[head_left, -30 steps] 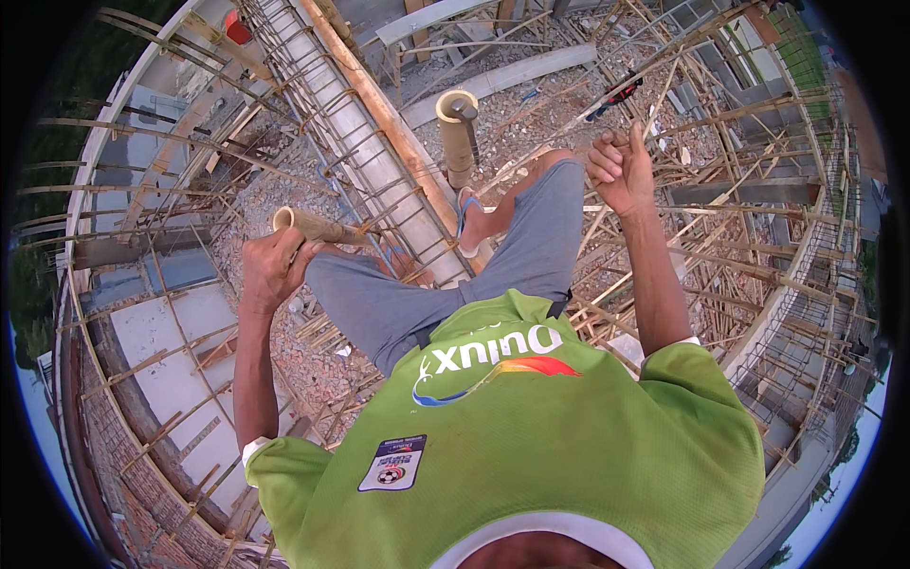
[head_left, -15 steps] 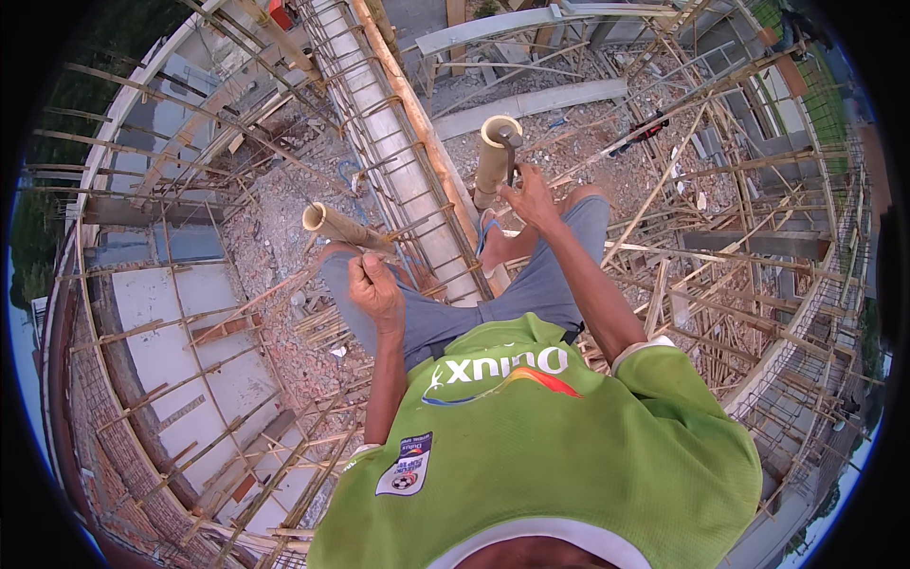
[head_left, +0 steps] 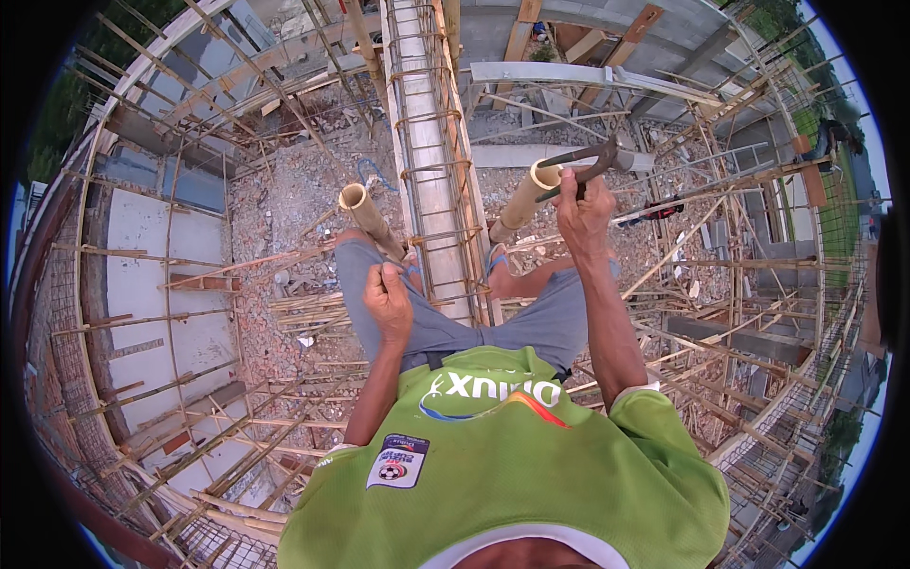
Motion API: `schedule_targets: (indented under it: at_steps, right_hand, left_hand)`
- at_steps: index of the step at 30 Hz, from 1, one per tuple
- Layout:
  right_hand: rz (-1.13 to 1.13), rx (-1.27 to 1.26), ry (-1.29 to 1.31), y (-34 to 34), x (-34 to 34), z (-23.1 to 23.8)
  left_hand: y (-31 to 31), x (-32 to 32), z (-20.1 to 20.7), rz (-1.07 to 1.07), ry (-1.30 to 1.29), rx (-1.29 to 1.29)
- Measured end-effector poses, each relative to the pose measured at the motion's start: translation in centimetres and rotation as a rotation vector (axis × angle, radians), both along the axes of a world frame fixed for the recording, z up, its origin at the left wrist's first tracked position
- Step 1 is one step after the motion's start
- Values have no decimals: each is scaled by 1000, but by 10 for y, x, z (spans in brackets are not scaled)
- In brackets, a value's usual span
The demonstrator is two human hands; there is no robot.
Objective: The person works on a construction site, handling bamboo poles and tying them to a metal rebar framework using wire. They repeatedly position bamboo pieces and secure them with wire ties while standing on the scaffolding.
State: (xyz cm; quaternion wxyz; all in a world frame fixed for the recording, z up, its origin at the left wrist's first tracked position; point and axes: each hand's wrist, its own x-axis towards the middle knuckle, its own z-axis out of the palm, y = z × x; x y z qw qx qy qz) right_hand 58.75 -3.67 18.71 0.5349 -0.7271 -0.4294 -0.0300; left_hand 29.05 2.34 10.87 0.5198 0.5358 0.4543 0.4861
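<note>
My right hand (head_left: 583, 216) is raised to the right of the right bamboo pole (head_left: 519, 211), closed around a dark metal pair of pincers (head_left: 601, 163). Its head points up and right, and one handle crosses in front of the pole's hollow top. My left hand (head_left: 388, 302) is closed in a pinch above my left thigh, below the left bamboo pole (head_left: 373, 220); whatever it may hold is too small to make out. Between my legs runs a rebar cage (head_left: 437, 174) with square stirrups, lying in a long timber trough.
Rubble (head_left: 284, 204) covers the ground far below. Bamboo scaffolding (head_left: 730, 261) crosses on both sides. A pale curved beam (head_left: 588, 74) spans the far side. White panels (head_left: 142, 303) lie at the left. Another person (head_left: 831, 142) is at the far right.
My right hand has risen and moved right, lifting the pincers away from the pole's top. My left hand stays pinched near my thigh. The view has turned, so the rebar cage stands more upright.
</note>
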Motion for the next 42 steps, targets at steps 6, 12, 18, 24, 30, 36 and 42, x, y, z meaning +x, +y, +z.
schedule_targets:
  at_steps: [6,12,18,24,30,36,42]
  right_hand:
    - [238,86,256,65,-28,57]
    - [345,-82,76,151,-40,-88]
    - [257,-579,129,143,-85,-173]
    - [346,-727,254,130,-87,-165]
    - [68,-146,353,41,-82,-152]
    - [-321,-337,669,-47,-82,-222]
    - [-74,-456,798,-37,-130,-205]
  left_hand:
    - [4,4,1,10,20,82]
    - [-2,-1,9,-18,60,133]
    - [-6,-6,7,-65,88,105]
    - [-5,15,16,-139,58,44]
    - [9,39,3,-248,54,-24]
    - [20,105,-23,-399,162,161]
    - [39,138,-65,-485,341,434]
